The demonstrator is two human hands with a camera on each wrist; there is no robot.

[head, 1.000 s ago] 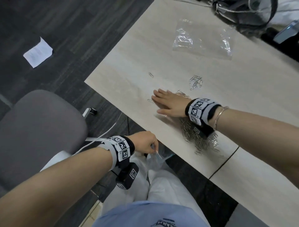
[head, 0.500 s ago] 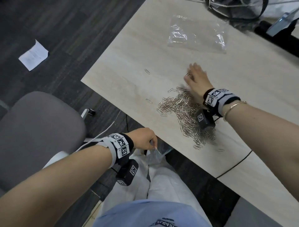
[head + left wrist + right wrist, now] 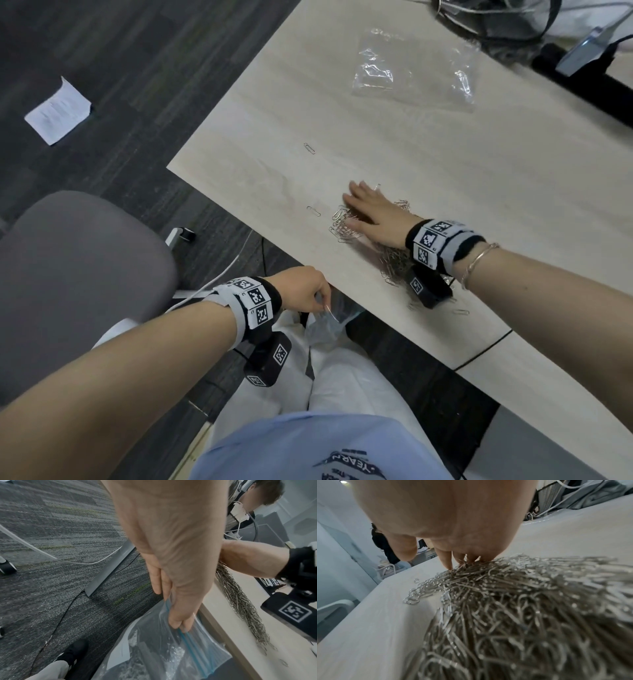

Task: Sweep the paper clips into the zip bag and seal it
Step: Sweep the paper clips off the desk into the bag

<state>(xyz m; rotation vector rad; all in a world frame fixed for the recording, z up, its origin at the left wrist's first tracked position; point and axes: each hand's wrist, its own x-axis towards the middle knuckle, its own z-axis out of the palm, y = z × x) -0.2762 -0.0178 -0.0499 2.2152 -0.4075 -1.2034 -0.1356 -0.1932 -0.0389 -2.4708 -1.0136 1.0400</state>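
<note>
A pile of silver paper clips (image 3: 394, 265) lies near the front edge of the pale table (image 3: 445, 164). My right hand (image 3: 363, 207) rests flat on the far left part of the pile with straight fingers. In the right wrist view the fingertips (image 3: 448, 565) touch the paper clips (image 3: 505, 615). My left hand (image 3: 320, 301) is below the table edge and pinches the rim of the clear zip bag (image 3: 325, 329). In the left wrist view its fingers (image 3: 178, 623) hold the blue zip strip, and the zip bag (image 3: 163, 655) hangs open against the table edge.
Single clips lie apart from the pile (image 3: 309, 148), (image 3: 313, 211), (image 3: 460, 312). A second clear plastic bag (image 3: 411, 68) lies at the back of the table, with cables and a black device (image 3: 582, 72) behind it. A grey chair (image 3: 68, 274) stands to the left. Paper (image 3: 58, 109) lies on the floor.
My right hand reached out to a small far cluster of clips, then came back flat onto the pile's left part. The far cluster is gone from its spot. My left hand kept holding the bag.
</note>
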